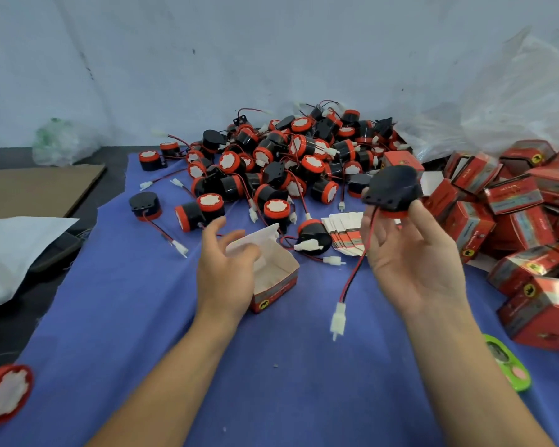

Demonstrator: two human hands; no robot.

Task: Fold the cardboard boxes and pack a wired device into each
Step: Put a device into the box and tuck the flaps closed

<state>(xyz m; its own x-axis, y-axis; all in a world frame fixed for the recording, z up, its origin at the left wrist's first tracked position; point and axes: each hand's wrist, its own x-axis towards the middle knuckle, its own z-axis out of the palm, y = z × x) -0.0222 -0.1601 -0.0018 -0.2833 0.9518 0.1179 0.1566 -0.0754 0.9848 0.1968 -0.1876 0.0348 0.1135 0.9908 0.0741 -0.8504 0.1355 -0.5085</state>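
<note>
Holds one wired device (392,191) up in the right hand (410,253), above the blue cloth (142,317) and right of centre; pinches its black body between thumb and curled fingertips (368,217), red rim down toward the palm. Lets its red-and-black wire (352,279) hang past the palm, white connector (339,317) dangling at the end over the cloth. Cups the open box (278,275) with the left hand (226,272), fingers curved over its left wall and flap, thumb spread wide; blurred there, so cannot tell how firm the hold is, nor whether the box sits on the cloth or just off it. Box upright, top flap raised, white inside showing, red print on the near end. Device and box apart, device higher and to the right. Behind both hands, a big pile of devices (288,156), black with red rims and white faces, wires tangled through. Between pile and right hand, a fanned stack of flat box blanks (346,230). At far right, a heap of closed red boxes (513,204), clear plastic bag (497,101) behind. At lower right, a green object (507,362); at the lower left edge, one stray device (5,395), white face up. At left, a brown cardboard sheet (29,188) and a white bag (13,253).
</note>
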